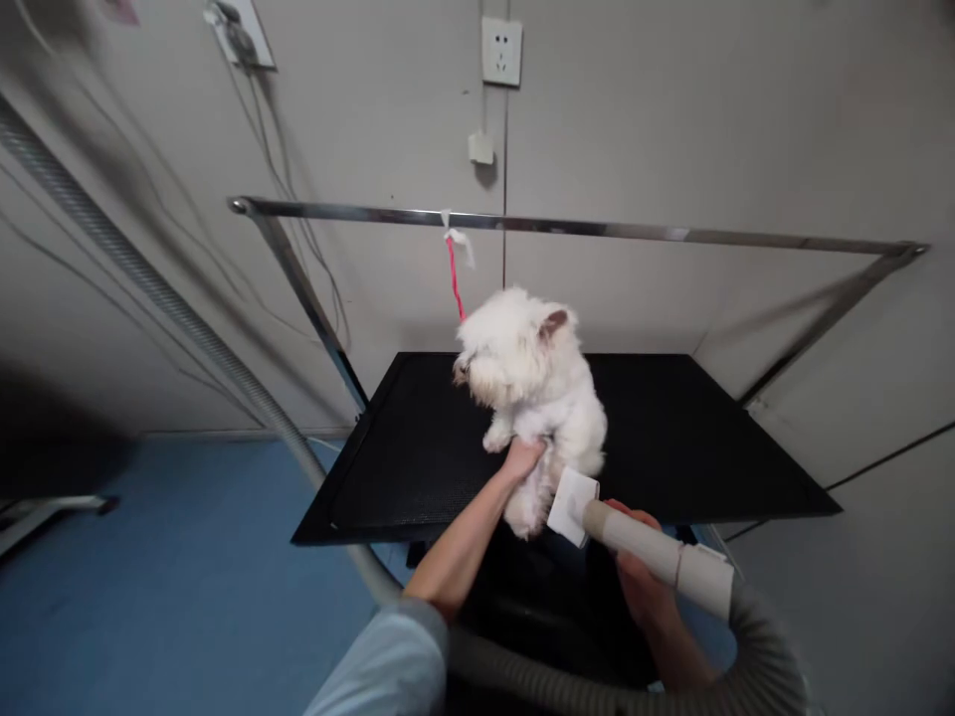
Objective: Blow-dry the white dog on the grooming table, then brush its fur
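Observation:
A white dog (548, 383) sits on a black grooming table (433, 477), its head turned to the left. My left hand (524, 459) is at the dog's underside, closed around a leg, with the fingertips partly hidden in fur. In my right hand (643, 587) is a pale pet dryer nozzle (657, 552), gripped from behind and below. Its flat white head (574, 507) points at the dog's hind leg (526, 509), close to the fur. From the nozzle's rear end a ribbed grey hose (768, 646) curves down and left.
A metal rail (597, 228) runs across the table's back, with a red lead (455, 278) tied to it by white cloth. Another stretch of hose (179, 308) slants along the left. Wall sockets (501, 52) and hanging cables (290, 189) are behind. Blue floor (224, 597) lies left.

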